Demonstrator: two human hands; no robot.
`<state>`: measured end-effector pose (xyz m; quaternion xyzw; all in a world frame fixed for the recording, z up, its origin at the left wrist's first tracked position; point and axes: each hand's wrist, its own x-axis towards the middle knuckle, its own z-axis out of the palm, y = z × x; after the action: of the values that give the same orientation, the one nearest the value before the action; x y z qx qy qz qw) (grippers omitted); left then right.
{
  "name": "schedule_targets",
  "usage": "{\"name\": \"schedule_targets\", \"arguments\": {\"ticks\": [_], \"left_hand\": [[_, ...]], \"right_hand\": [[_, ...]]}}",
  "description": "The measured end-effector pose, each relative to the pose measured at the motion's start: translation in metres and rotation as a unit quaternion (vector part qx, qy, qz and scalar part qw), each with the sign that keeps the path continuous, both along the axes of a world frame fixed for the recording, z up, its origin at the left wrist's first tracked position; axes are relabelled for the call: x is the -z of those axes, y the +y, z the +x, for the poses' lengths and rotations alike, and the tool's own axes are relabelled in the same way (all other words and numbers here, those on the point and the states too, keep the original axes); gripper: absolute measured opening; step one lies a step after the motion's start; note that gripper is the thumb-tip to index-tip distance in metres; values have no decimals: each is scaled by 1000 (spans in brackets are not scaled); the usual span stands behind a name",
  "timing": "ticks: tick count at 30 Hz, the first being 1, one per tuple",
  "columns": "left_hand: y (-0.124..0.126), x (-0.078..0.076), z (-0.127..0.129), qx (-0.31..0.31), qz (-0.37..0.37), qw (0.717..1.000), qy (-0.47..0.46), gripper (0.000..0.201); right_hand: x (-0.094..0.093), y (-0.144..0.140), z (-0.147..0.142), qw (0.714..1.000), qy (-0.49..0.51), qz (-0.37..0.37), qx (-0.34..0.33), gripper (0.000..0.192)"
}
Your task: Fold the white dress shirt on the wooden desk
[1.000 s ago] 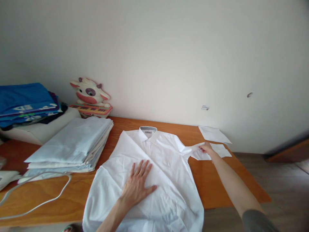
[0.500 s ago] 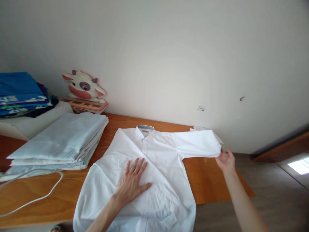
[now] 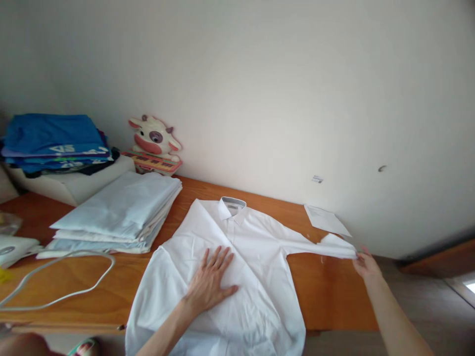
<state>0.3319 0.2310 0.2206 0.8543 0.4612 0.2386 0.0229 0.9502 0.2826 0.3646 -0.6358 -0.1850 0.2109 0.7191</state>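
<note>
A white button-up shirt (image 3: 256,242) lies front side up on the wooden table, its collar toward the wall. One sleeve is folded diagonally across the chest. My left hand (image 3: 212,279) rests flat on the shirt front, fingers spread. At the right, my right hand (image 3: 366,264) pinches the end of the other sleeve (image 3: 326,248), which stretches out sideways and looks narrow and bunched.
Left of the shirt is a stack of folded pale cloth (image 3: 115,210), with a white cable (image 3: 74,296) in front. Behind stand blue folded clothes (image 3: 55,136) on a white box and a cow toy keyboard (image 3: 156,143). A paper sheet (image 3: 324,220) lies by the wall.
My right hand has drawn the sleeve end lower and toward me, and the sleeve has narrowed, uncovering the paper. My left hand stays on the shirt. The view has shifted left.
</note>
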Motion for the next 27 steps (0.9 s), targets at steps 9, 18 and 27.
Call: {"name": "schedule_targets", "arguments": {"ticks": [9, 18, 27], "left_hand": [[-16, -7, -15, 37, -14, 999, 11, 100], [-22, -10, -20, 51, -15, 999, 1, 99], [-17, -19, -17, 59, -131, 984, -104, 74]], "right_hand": [[45, -36, 1, 992, -97, -35, -76, 4], [0, -48, 12, 902, -182, -164, -355, 13], [-65, -3, -103, 925, -331, -34, -183, 73]]}}
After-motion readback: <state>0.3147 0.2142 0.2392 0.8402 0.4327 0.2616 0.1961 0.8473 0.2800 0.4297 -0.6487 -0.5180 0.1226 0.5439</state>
